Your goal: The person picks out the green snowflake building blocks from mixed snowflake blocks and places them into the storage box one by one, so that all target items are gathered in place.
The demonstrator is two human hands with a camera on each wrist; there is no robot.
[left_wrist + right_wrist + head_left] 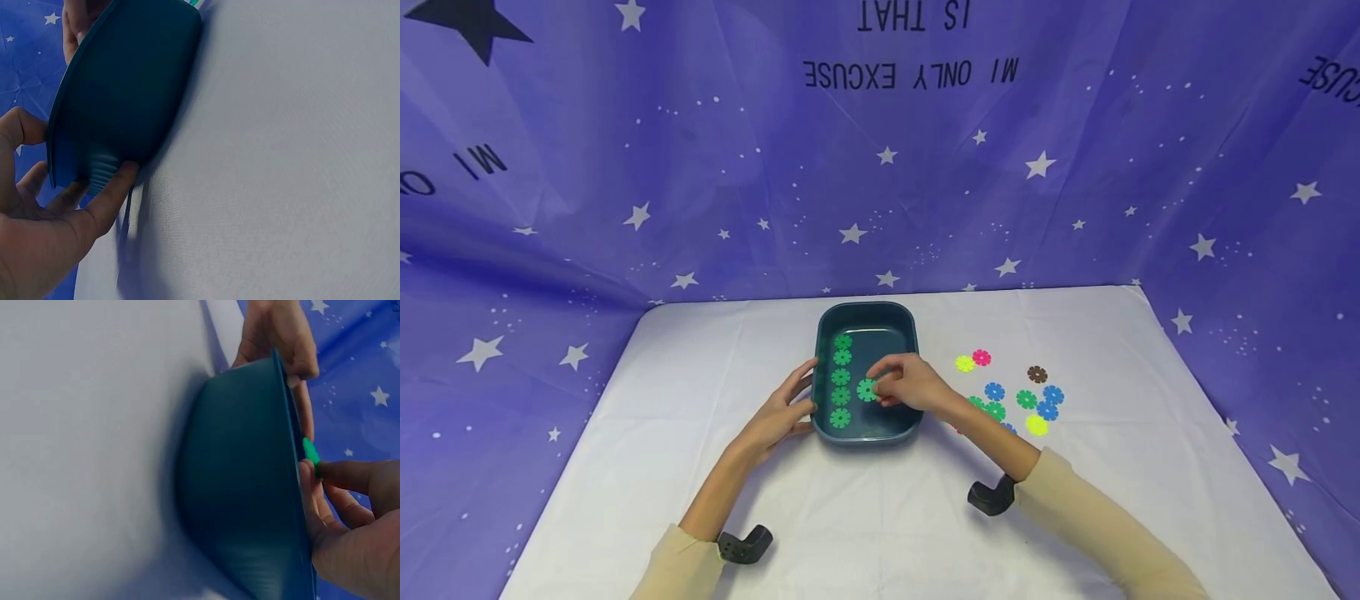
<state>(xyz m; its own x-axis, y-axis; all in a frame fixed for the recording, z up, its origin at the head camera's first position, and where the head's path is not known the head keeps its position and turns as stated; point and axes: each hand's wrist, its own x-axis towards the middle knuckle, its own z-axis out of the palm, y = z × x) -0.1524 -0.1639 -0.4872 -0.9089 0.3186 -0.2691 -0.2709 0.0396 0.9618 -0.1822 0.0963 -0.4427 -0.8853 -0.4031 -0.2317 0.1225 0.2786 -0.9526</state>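
Note:
A deep teal plastic basin [867,439] stands on the white cloth. Inside it, several green snowflake-shaped discs [841,377] lie in a column along the left side. My right hand [912,383] reaches over the right rim and pinches another green snowflake disc [867,389] between thumb and fingers. In the right wrist view, that disc [310,450] shows edge-on just past the rim. My left hand [777,414] rests against the basin's left side. Its spread fingers touch the rim and outer wall in the left wrist view.
Right of the basin, loose snowflake discs lie scattered: blue [995,391], green [1026,400], yellow [1037,425], pink [982,357] and brown [1037,374]. My right forearm partly covers some. A purple star-patterned curtain [805,200] hangs behind the table [865,517].

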